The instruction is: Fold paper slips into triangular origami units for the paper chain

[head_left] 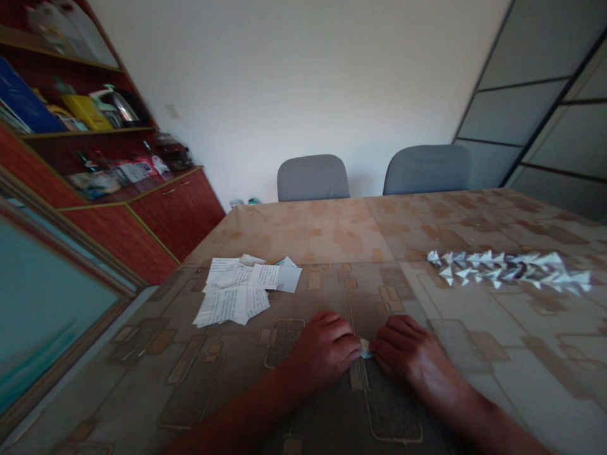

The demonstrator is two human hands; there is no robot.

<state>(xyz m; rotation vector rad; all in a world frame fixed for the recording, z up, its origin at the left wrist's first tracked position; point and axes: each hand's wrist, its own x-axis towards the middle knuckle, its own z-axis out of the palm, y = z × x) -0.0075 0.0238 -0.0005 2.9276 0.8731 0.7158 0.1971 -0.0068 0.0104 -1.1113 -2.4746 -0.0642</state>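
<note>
A small white piece of paper shows between my two hands, low over the table; most of it is hidden by the fingers. My left hand grips its left side with curled fingers. On the right side, my right hand holds it with fingers bent and pressed together. To the left lies a loose, overlapping pile of printed paper slips. Over at the right, several small folded paper pieces with pointed tips stand in rows.
The table has a patterned brown and beige cover. Two grey chairs, a left one and a right one, stand at its far side. A red-brown cabinet with loaded shelves is at the left, sliding panels at the right.
</note>
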